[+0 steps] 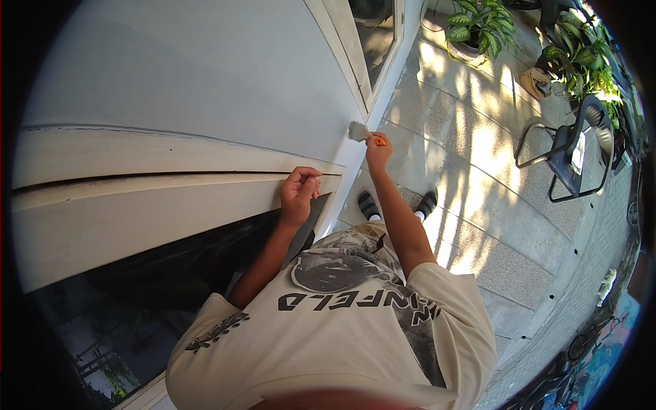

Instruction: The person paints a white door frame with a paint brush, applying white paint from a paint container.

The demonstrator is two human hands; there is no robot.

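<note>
A paintbrush with an orange handle is gripped in my right hand. Its wide, pale head touches or nearly touches the white corner edge of the wall, just below a window frame. My left hand is raised in front of the cream wooden trim, with its fingers loosely curled and nothing visible in them. Whether it touches the trim I cannot tell. Above the trim lies a large pale wall panel; dark glass shows below it.
My sandalled feet stand on a paved floor streaked with sunlight. At the right is a black metal-framed chair with something white on it. A potted plant stands beyond the wall corner, and a tan bag-like object lies near more greenery.
</note>
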